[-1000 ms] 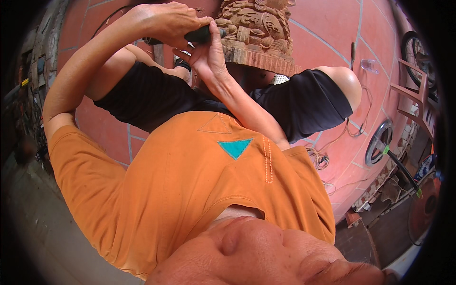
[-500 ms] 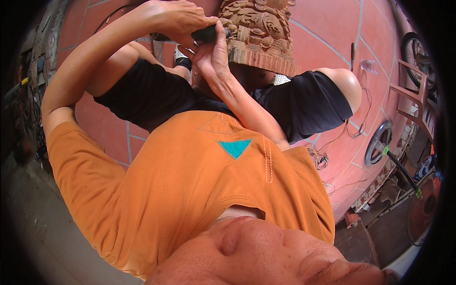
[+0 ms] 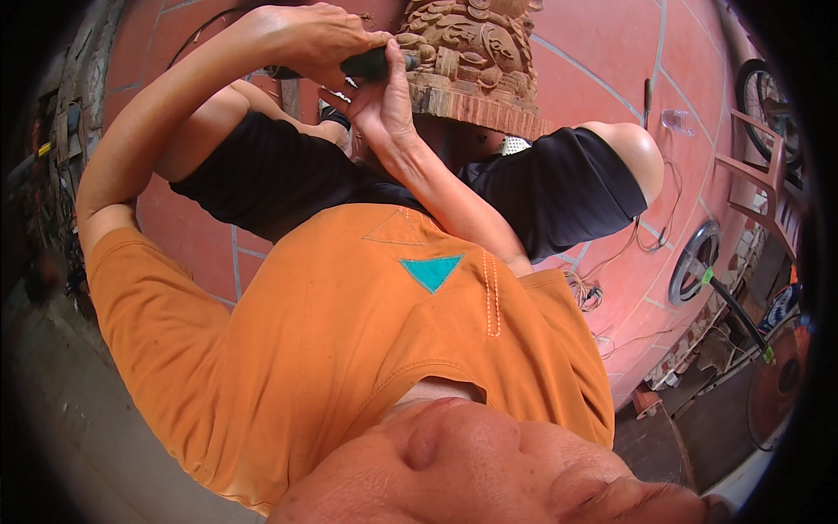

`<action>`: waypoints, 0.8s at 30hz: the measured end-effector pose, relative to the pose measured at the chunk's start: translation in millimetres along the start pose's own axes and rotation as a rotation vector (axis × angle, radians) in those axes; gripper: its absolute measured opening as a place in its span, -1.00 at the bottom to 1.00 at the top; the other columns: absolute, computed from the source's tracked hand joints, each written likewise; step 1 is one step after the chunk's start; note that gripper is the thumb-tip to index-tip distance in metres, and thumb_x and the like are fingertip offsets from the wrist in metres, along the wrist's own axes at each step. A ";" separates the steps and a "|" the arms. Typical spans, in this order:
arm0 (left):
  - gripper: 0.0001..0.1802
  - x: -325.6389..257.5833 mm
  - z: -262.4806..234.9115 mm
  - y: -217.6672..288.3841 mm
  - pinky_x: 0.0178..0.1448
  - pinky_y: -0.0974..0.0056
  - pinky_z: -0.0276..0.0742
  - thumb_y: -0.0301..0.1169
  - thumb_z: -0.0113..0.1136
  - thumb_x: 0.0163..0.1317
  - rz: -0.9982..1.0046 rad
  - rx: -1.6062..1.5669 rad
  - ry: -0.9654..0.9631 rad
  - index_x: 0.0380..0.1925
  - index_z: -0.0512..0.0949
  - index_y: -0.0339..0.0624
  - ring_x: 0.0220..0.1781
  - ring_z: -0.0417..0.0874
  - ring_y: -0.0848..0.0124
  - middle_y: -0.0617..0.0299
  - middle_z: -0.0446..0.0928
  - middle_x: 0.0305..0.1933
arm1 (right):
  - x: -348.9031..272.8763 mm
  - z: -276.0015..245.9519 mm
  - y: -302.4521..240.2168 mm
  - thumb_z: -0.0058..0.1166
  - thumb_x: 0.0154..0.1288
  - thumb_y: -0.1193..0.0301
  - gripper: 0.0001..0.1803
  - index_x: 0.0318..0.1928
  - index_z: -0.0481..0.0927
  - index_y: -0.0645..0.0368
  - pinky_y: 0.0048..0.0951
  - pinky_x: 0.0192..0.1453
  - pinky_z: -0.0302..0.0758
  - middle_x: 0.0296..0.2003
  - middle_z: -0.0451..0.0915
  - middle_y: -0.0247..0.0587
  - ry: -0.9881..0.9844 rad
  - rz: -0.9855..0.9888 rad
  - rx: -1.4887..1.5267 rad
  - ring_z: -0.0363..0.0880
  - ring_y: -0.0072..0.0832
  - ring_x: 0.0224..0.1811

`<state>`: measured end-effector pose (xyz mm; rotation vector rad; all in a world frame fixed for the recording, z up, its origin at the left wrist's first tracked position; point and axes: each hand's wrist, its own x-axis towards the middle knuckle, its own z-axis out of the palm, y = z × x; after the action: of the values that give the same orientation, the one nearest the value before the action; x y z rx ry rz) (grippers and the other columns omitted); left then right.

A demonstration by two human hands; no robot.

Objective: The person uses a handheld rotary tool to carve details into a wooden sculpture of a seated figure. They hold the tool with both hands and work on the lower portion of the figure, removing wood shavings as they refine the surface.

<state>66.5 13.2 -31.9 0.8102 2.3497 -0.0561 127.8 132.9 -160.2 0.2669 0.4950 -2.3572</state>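
Note:
A brown wooden carving (image 3: 476, 52) with deep scrolled relief stands at the top middle, on its flat striped base (image 3: 480, 105). My left hand (image 3: 319, 42) reaches over from the left, its fingers closed on a dark green, rounded tool (image 3: 367, 64). From below, my right hand (image 3: 382, 103) holds the same tool near its front end, with palm turned up and thumb lying along it. That front end points right, at the carving's left side; whether it touches the wood I cannot tell. The tool's exact kind is partly hidden by my hands.
My bent knees in black shorts (image 3: 559, 196) flank the carving. On the red tiled floor (image 3: 602, 52) to the right are a thin dark-handled tool (image 3: 648, 96), a clear plastic cup (image 3: 678, 122), loose cables (image 3: 589, 288), a pink plastic chair (image 3: 759, 166) and a wheel (image 3: 696, 262).
Both hands have shifted slightly left with the tool, along the carving's left side. The carving stays in place.

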 end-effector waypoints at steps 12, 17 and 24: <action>-0.15 -2.5 2.5 -1.5 -0.08 0.10 0.59 -0.07 0.40 -0.01 -0.039 0.010 -0.026 0.26 0.29 -0.17 -0.19 0.68 0.05 -0.03 0.64 -0.25 | -1.6 5.5 0.9 -0.02 0.28 -0.20 -0.39 0.11 0.36 -0.05 0.08 0.05 0.55 0.04 0.46 -0.30 -0.014 0.024 0.021 0.53 -0.31 0.06; -0.15 -3.3 -5.6 2.6 -0.08 0.08 0.58 -0.05 0.38 0.01 -0.063 0.013 -0.088 0.25 0.28 -0.17 -0.20 0.68 0.05 -0.04 0.63 -0.27 | -1.4 4.2 1.5 0.00 0.27 -0.18 -0.40 0.11 0.37 -0.06 0.07 0.05 0.54 0.03 0.46 -0.30 -0.036 0.048 0.044 0.52 -0.32 0.06; -0.18 -8.4 0.4 -3.4 -0.07 0.07 0.54 -0.04 0.36 0.03 -0.019 0.047 -0.024 0.23 0.29 -0.17 -0.17 0.66 0.04 -0.02 0.62 -0.25 | -0.2 2.8 1.2 0.02 0.27 -0.18 -0.38 0.13 0.35 -0.03 0.04 0.05 0.56 0.02 0.47 -0.28 -0.070 0.099 0.057 0.54 -0.29 0.04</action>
<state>69.8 5.8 -27.8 0.8061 2.3417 -0.1289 128.6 131.0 -157.9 0.2285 0.3728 -2.2785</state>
